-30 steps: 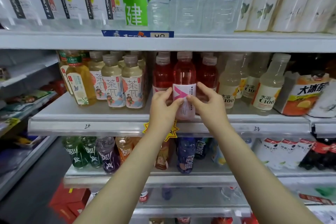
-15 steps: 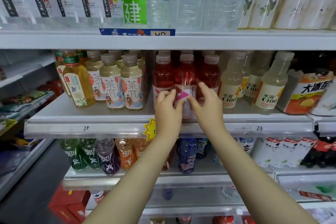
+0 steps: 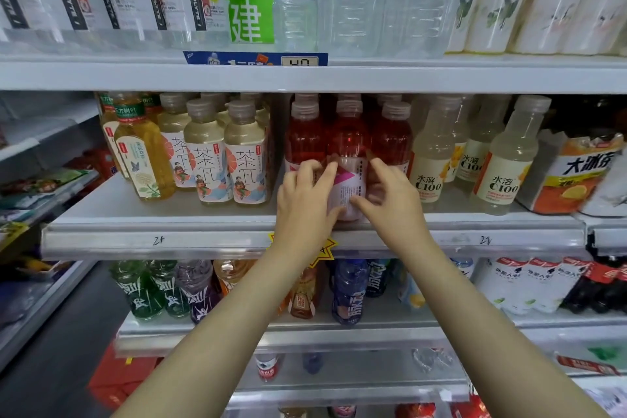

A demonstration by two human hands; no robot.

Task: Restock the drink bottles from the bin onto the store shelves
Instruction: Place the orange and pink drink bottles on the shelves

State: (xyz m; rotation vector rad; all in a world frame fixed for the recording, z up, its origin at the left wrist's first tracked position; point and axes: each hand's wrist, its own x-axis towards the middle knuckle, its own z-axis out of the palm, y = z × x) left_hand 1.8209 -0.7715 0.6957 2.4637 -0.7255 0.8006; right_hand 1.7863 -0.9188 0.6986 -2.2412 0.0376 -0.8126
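A red drink bottle (image 3: 349, 153) with a pink and white label stands upright at the front of the middle shelf (image 3: 217, 241), between two other red bottles (image 3: 303, 142). My left hand (image 3: 305, 204) grips its lower left side, fingers curled on the label. My right hand (image 3: 390, 197) holds its lower right side, thumb across the front of the label. The bin is not in view.
Pale tea bottles (image 3: 244, 163) stand left of the red ones, cloudy C100 bottles (image 3: 505, 170) to the right, then an orange pack (image 3: 576, 176). Large water bottles (image 3: 356, 3) fill the shelf above. Coloured sports drinks (image 3: 349, 292) sit on the shelf below.
Both hands have slid the red bottle back from the shelf's front edge, in line with its red neighbours, and have dropped lower on its label.
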